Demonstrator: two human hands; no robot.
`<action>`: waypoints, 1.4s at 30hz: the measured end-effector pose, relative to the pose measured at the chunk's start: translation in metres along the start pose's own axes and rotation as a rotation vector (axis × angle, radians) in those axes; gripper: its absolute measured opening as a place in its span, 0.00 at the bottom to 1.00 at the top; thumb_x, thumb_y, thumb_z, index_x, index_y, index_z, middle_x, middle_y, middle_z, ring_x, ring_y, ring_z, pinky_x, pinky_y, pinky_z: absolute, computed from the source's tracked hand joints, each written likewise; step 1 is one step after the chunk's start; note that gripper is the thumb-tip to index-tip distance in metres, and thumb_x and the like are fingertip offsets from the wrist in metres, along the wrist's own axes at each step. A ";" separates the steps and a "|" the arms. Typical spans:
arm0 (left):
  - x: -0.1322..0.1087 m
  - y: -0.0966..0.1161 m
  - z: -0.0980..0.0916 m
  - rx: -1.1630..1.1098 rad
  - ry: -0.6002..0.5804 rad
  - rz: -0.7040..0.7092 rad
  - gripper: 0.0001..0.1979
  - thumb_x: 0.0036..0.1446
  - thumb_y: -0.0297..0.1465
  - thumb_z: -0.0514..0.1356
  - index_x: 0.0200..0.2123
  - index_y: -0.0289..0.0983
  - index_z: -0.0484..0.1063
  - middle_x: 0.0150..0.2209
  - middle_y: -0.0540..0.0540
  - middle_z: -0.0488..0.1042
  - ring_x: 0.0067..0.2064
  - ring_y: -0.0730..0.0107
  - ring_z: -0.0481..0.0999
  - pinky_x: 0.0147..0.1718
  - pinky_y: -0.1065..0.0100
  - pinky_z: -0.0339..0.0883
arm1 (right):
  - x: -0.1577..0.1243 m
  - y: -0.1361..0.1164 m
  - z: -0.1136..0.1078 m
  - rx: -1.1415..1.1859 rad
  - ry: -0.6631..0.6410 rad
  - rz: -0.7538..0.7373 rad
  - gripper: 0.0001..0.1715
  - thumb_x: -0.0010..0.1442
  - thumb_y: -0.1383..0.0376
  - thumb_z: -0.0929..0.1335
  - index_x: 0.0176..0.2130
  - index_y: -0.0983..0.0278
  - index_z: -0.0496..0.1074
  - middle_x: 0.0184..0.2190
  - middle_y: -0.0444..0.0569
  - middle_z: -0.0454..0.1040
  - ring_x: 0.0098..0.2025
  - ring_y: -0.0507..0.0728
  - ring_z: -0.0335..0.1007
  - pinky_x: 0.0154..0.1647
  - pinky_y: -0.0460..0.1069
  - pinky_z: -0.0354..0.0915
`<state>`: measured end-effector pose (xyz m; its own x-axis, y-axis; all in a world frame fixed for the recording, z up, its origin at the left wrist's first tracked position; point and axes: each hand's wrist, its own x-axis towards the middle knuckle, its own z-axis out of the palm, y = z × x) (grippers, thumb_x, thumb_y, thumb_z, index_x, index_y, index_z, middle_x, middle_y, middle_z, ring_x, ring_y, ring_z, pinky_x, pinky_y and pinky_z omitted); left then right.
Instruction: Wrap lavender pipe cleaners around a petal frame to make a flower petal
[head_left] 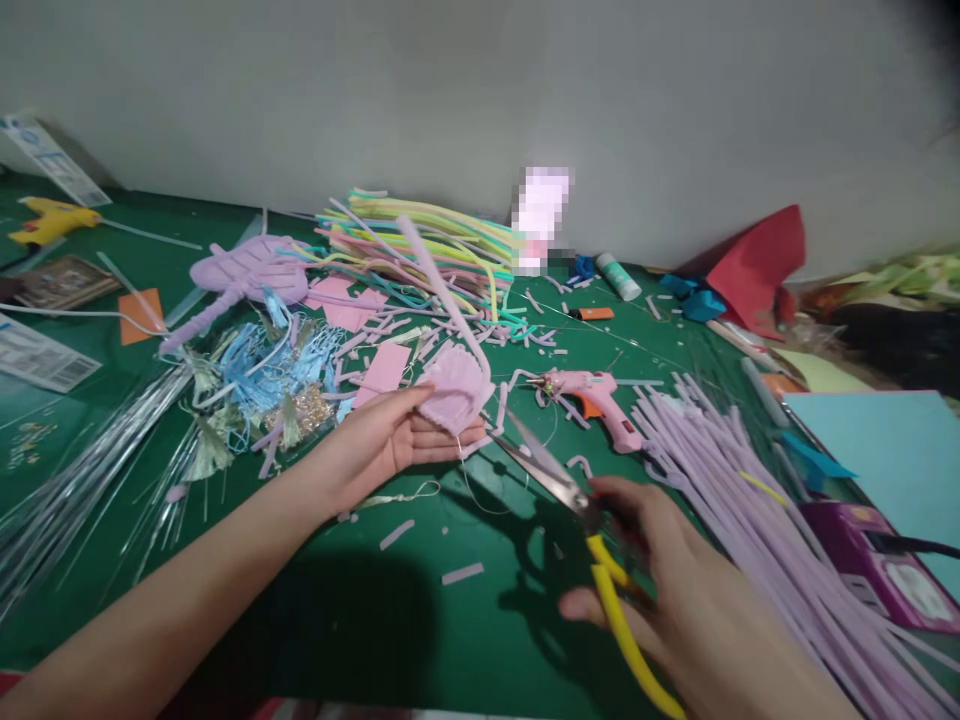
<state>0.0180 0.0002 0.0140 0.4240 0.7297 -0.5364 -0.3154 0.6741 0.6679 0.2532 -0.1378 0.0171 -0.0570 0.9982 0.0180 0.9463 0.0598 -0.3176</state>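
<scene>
My left hand (390, 440) lies palm up over the green mat (420, 620) and holds a folded pink pipe-cleaner piece (454, 388) between thumb and fingers; a long pink stem rises from it toward the back. My right hand (675, 590) is closed round the yellow handles of a pair of scissors (570, 500). The scissor blades are apart and point up-left, their tips right beside the lower edge of the pink piece. A thin thread hangs down from the piece.
A pink glue gun (592, 395) lies just behind the scissors. Lilac pipe cleaners (750, 500) fan out at right, coloured ones (420, 245) at the back. A lilac woven shape (247, 272), blue tassels (262, 375), silver wires (82, 470) and cut scraps lie at left.
</scene>
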 end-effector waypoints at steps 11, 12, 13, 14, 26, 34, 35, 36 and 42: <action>-0.004 -0.003 -0.003 -0.001 -0.029 0.041 0.15 0.66 0.31 0.52 0.35 0.28 0.75 0.28 0.36 0.81 0.30 0.61 0.82 0.35 0.63 0.79 | 0.010 -0.034 0.021 -0.118 0.222 -0.190 0.22 0.66 0.51 0.60 0.46 0.66 0.66 0.34 0.53 0.79 0.32 0.58 0.79 0.26 0.48 0.73; -0.004 -0.004 -0.003 0.000 -0.037 0.039 0.16 0.66 0.32 0.52 0.35 0.28 0.76 0.28 0.37 0.81 0.30 0.61 0.82 0.35 0.62 0.79 | 0.012 -0.035 0.022 -0.117 0.234 -0.198 0.22 0.66 0.51 0.60 0.46 0.66 0.66 0.34 0.53 0.79 0.32 0.58 0.79 0.26 0.48 0.73; -0.004 -0.003 -0.003 -0.003 -0.046 0.032 0.17 0.66 0.32 0.51 0.35 0.28 0.76 0.27 0.37 0.81 0.30 0.61 0.82 0.36 0.61 0.79 | 0.014 -0.036 0.023 -0.115 0.245 -0.206 0.22 0.67 0.51 0.60 0.46 0.66 0.66 0.33 0.52 0.79 0.31 0.58 0.79 0.25 0.47 0.72; -0.004 -0.002 -0.002 -0.010 -0.054 0.018 0.18 0.67 0.32 0.50 0.34 0.28 0.76 0.27 0.37 0.81 0.30 0.61 0.82 0.35 0.61 0.79 | 0.015 -0.037 0.023 -0.114 0.254 -0.212 0.22 0.67 0.51 0.60 0.45 0.67 0.66 0.31 0.51 0.78 0.29 0.57 0.78 0.24 0.47 0.71; -0.004 0.001 -0.002 -0.020 0.017 0.008 0.14 0.66 0.30 0.52 0.34 0.28 0.74 0.28 0.37 0.80 0.29 0.63 0.81 0.36 0.58 0.79 | 0.023 -0.036 0.023 -0.351 0.296 -0.300 0.26 0.69 0.49 0.55 0.37 0.64 0.69 0.21 0.44 0.74 0.17 0.53 0.70 0.17 0.48 0.55; -0.005 0.001 -0.006 -0.016 -0.024 0.036 0.12 0.65 0.29 0.54 0.34 0.29 0.74 0.26 0.40 0.79 0.28 0.65 0.80 0.36 0.59 0.79 | 0.031 -0.036 0.019 -0.396 0.293 -0.415 0.27 0.72 0.55 0.52 0.30 0.64 0.67 0.16 0.42 0.69 0.15 0.52 0.66 0.18 0.49 0.51; -0.005 0.001 -0.006 -0.019 -0.026 0.039 0.12 0.65 0.29 0.54 0.34 0.29 0.74 0.26 0.41 0.79 0.28 0.66 0.80 0.36 0.60 0.79 | 0.031 -0.036 0.019 -0.395 0.294 -0.415 0.27 0.72 0.55 0.52 0.30 0.64 0.67 0.16 0.42 0.69 0.14 0.52 0.66 0.17 0.49 0.51; -0.005 0.001 -0.006 -0.020 -0.026 0.035 0.12 0.65 0.29 0.53 0.34 0.30 0.74 0.26 0.40 0.79 0.28 0.66 0.80 0.36 0.60 0.79 | 0.031 -0.036 0.020 -0.389 0.293 -0.414 0.27 0.72 0.55 0.52 0.30 0.64 0.67 0.16 0.42 0.69 0.14 0.52 0.67 0.17 0.49 0.50; -0.001 0.003 -0.005 0.028 -0.064 -0.001 0.18 0.67 0.33 0.49 0.37 0.27 0.75 0.33 0.31 0.81 0.37 0.55 0.83 0.44 0.56 0.76 | 0.028 -0.037 0.024 -0.323 0.328 -0.381 0.26 0.72 0.54 0.53 0.35 0.65 0.67 0.16 0.40 0.70 0.12 0.51 0.66 0.13 0.46 0.50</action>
<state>0.0123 0.0023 0.0133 0.4780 0.7200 -0.5032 -0.2916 0.6704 0.6823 0.2088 -0.1120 0.0070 -0.3593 0.8515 0.3819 0.9301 0.3602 0.0718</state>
